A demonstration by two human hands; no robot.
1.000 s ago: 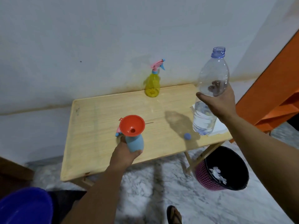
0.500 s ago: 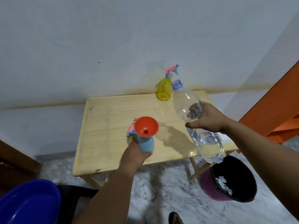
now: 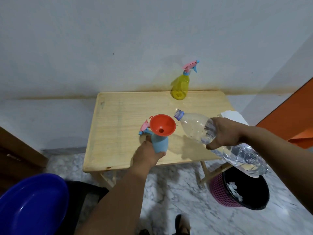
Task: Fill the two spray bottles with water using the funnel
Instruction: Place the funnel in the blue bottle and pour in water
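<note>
Looking at my left hand (image 3: pixel 145 154), I see its grip closed around the lower part of the blue spray bottle (image 3: pixel 160 143), so the bottle's base is hidden. An orange funnel (image 3: pixel 162 125) sits in its neck. The pink spray head (image 3: pixel 144 128) lies on the table (image 3: pixel 118 133) behind, partly covered. My right hand (image 3: pixel 225 133) has its grip clamped on the clear water bottle (image 3: pixel 194 126), tilted, its open mouth just beside the funnel rim at 3 o'clock. I cannot tell if water flows. The yellow spray bottle (image 3: pixel 182 85) stands at 12 o'clock, capped.
</note>
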